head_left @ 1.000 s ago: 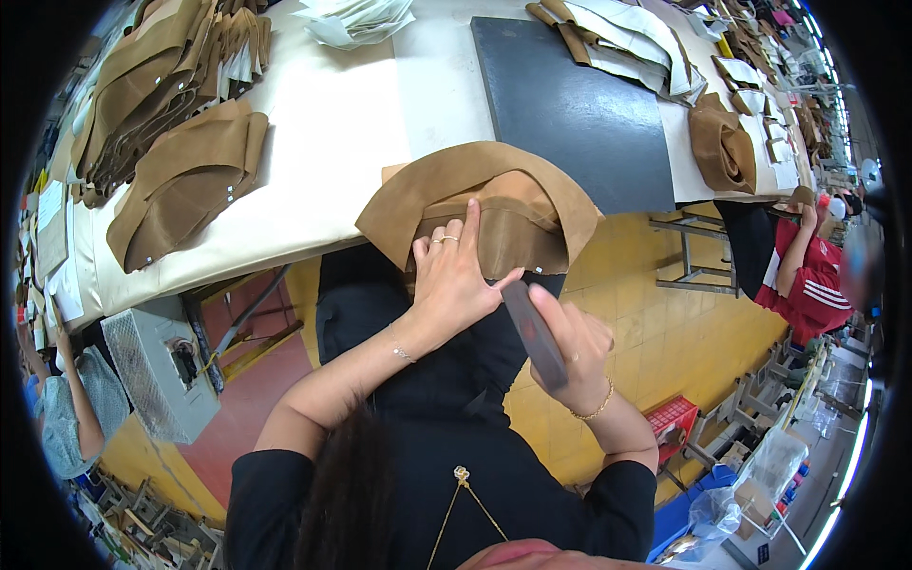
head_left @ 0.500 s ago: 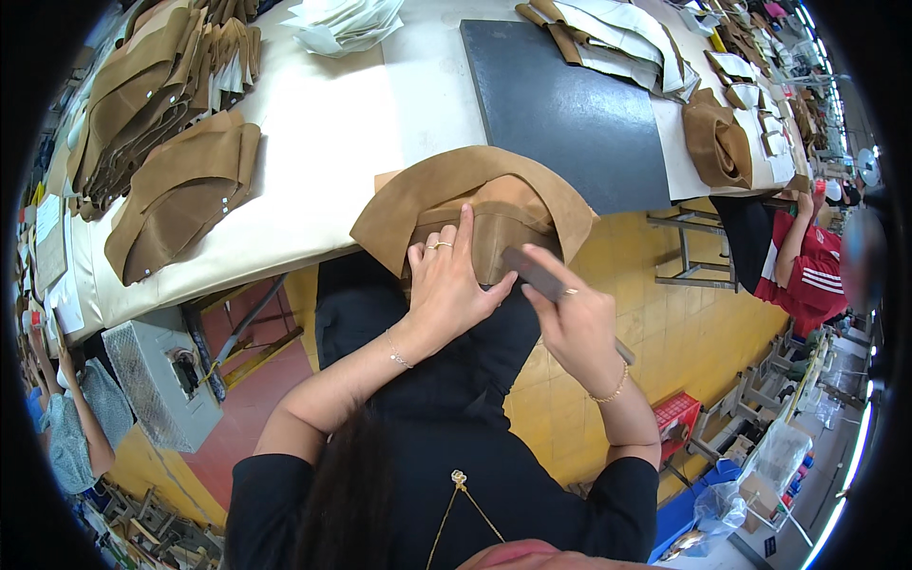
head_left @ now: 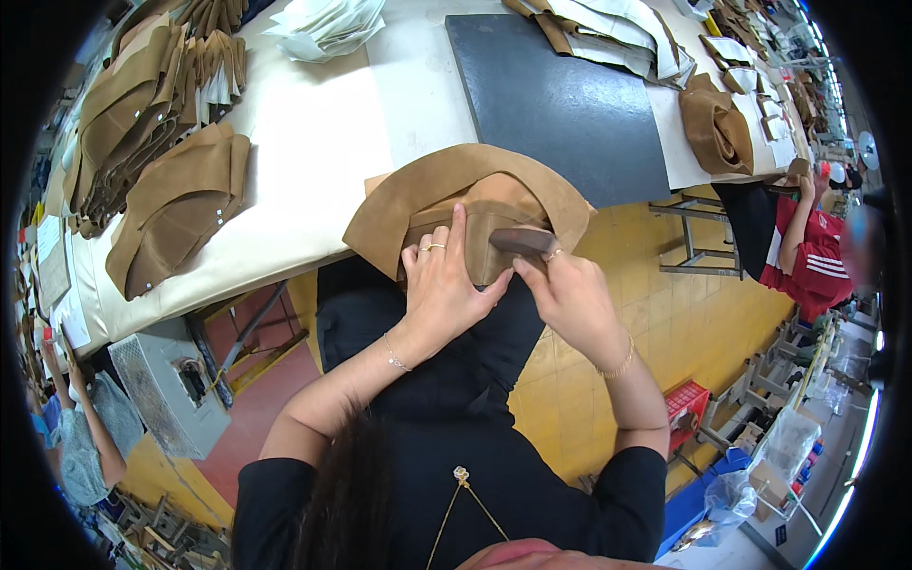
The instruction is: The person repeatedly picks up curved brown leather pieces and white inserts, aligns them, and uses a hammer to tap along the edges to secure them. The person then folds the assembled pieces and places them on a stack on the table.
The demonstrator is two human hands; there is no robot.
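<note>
A curved brown suede-like leather piece (head_left: 380,214) lies at the table's near edge, its wide outer band arching around a folded, seamed inner part. My left hand (head_left: 442,285) presses on that inner part, index finger stretched forward, the other fingers bent, thumb out to the right. In my right hand (head_left: 575,299) is a hammer, gripped close to its dark, blunt head (head_left: 522,240). The head is over the right side of the seamed part; whether it touches cannot be made out. My palm and forearm hide the handle. Both thumbs almost meet at the piece's near side.
A dark slab (head_left: 560,109) lies on the pale table (head_left: 313,171) beyond the piece. Stacks of brown leather pieces (head_left: 180,209) are at left, a folded brown piece (head_left: 714,128) at right. White sheets (head_left: 328,28) lie at the back. Another person in red (head_left: 812,252) works at far right.
The hammer head has swung forward and slightly left, turning more level across the seamed part. My right wrist has rotated with it. My left hand keeps its place on the leather. The view shifted slightly.
</note>
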